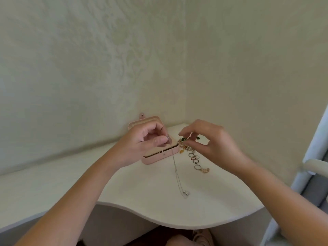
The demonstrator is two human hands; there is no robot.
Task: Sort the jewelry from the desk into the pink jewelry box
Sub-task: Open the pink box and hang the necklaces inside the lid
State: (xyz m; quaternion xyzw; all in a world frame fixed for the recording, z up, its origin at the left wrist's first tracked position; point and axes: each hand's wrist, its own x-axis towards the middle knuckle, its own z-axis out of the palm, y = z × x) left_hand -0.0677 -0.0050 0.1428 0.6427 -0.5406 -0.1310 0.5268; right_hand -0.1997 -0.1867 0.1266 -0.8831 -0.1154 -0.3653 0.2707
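White tabletop set in a corner of pale patterned walls, with the pink jewelry box open at the rear. The left hand pinches a silver necklace above the box, its pendant resting on the tabletop. The right hand curls over the jewelry pile just beside the box, near the rings; its grip cannot be determined.

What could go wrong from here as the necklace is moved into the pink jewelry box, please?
1. The silver necklace hangs from the left hand close beside the rings; lifting it could snag or drag them.
2. Its pendant lies on the desk toward the front edge and might slip off.
3. The right hand hovers over the jewelry pile and may scatter pieces.
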